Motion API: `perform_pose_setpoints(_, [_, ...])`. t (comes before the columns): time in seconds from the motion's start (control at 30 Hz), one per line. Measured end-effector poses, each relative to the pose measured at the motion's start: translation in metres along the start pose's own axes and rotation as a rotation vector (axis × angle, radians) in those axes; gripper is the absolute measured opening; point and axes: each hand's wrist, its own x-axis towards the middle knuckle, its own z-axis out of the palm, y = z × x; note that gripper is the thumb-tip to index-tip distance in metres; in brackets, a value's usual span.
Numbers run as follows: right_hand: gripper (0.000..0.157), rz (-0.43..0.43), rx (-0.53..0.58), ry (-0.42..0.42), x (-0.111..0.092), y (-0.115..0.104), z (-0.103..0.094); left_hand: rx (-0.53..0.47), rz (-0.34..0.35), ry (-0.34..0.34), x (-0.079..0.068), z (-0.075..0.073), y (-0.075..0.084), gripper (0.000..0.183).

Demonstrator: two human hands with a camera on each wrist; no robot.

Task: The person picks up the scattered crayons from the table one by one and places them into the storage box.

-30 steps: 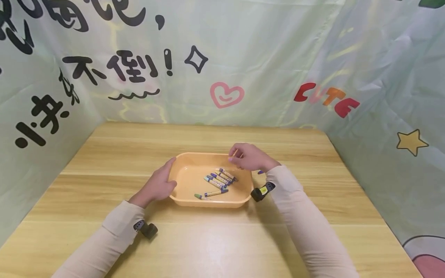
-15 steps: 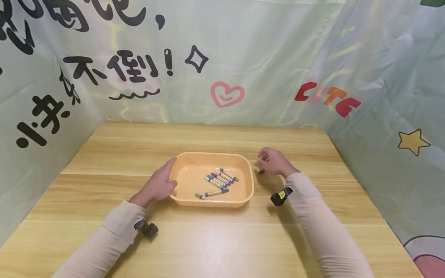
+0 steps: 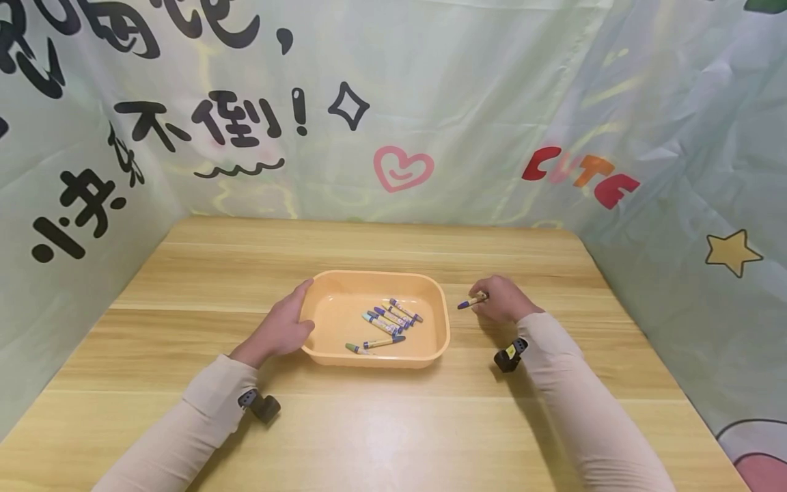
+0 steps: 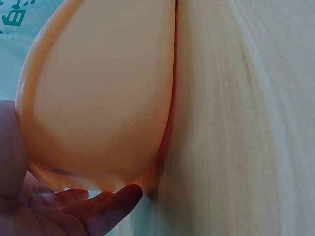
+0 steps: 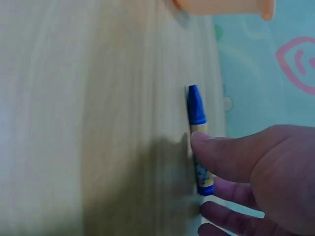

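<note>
An orange plastic tray (image 3: 332,314) stands on the table, holding several crayons (image 3: 389,320) with yellow wrappers and blue or green ends. My left hand (image 3: 283,326) grips the tray's left end, its thumb at the rim and its fingers against the outer wall, as the left wrist view shows. To the right of the tray, my right hand (image 3: 505,301) pinches a dark blue crayon (image 5: 197,108) between thumb and fingers. This crayon's tip points toward the tray, and it is close over the tabletop.
The wooden table (image 3: 381,424) runs back to a printed pale green cloth (image 3: 479,96), which also lines both sides. A small black camera (image 3: 264,408) is strapped at the left wrist and another black camera (image 3: 509,357) at the right.
My right hand has moved from over the tray's far right rim to the table at its right and taken hold of the blue crayon there. The left hand and tray have stayed put.
</note>
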Motion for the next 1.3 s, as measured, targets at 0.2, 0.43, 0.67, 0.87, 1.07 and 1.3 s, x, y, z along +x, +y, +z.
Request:
perform_pose_setpoints(0.2, [0.007, 0.014, 0.0, 0.029, 0.0, 0.005, 0.005, -0.007, -0.003, 0.008, 0.0, 0.0, -0.001, 0.081])
perform_pose_setpoints(0.43, [0.013, 0.086, 0.079, 0.021, 0.0, 0.004, 0.005, -0.01, -0.007, 0.012, 0.001, 0.002, -0.003, 0.081])
perform_pose_setpoints(0.67, [0.016, 0.149, 0.309, -0.03, 0.001, -0.005, 0.003, -0.004, -0.004, 0.011, 0.001, 0.001, -0.001, 0.08])
perform_pose_setpoints(0.87, [0.028, 0.155, 0.479, -0.073, 0.001, -0.012, -0.002, -0.008, -0.005, 0.012, 0.0, 0.001, 0.0, 0.081])
perform_pose_setpoints(1.07, [0.03, 0.167, 0.636, -0.134, 0.002, -0.02, -0.01, -0.004, -0.001, 0.017, 0.0, 0.002, -0.001, 0.08])
perform_pose_setpoints(1.3, [0.035, 0.134, 0.788, -0.168, 0.005, -0.036, -0.02, -0.011, 0.003, 0.016, 0.001, 0.001, -0.001, 0.081])
